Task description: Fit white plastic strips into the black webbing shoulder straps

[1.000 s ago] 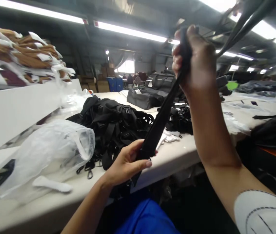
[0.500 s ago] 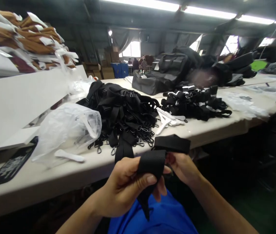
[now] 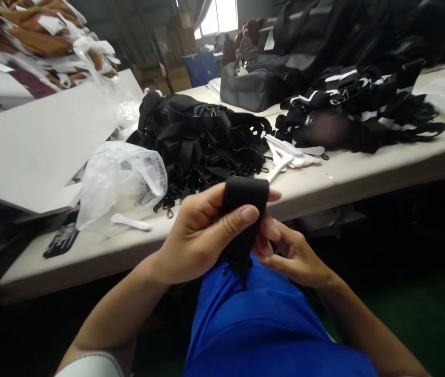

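My left hand (image 3: 207,233) grips a folded black webbing strap (image 3: 246,192), thumb pressed flat on its front and fingers behind. The strap's lower end, with a small dark hook on it, hangs down over the blue clothing on my lap. At the strap's right edge, my right hand (image 3: 293,256) is curled with thumb and fingers closed at the lower part of the strap; its fingertips are partly hidden. Beyond the hands, a heap of black straps with metal snap hooks (image 3: 199,136) lies on the table.
White plastic hangers (image 3: 285,154) lie right of the heap, before a second pile of black straps with white pieces (image 3: 356,115). Left are a clear plastic bag (image 3: 108,178), a white stick-like piece (image 3: 130,222), a black printed tag (image 3: 61,240) and a white board (image 3: 45,152). Black bags (image 3: 246,86) stand behind.
The view has tilted down and come closer to the table. The strap's loop at my right hand has been folded in, and that hand now sits lower, close against my left.
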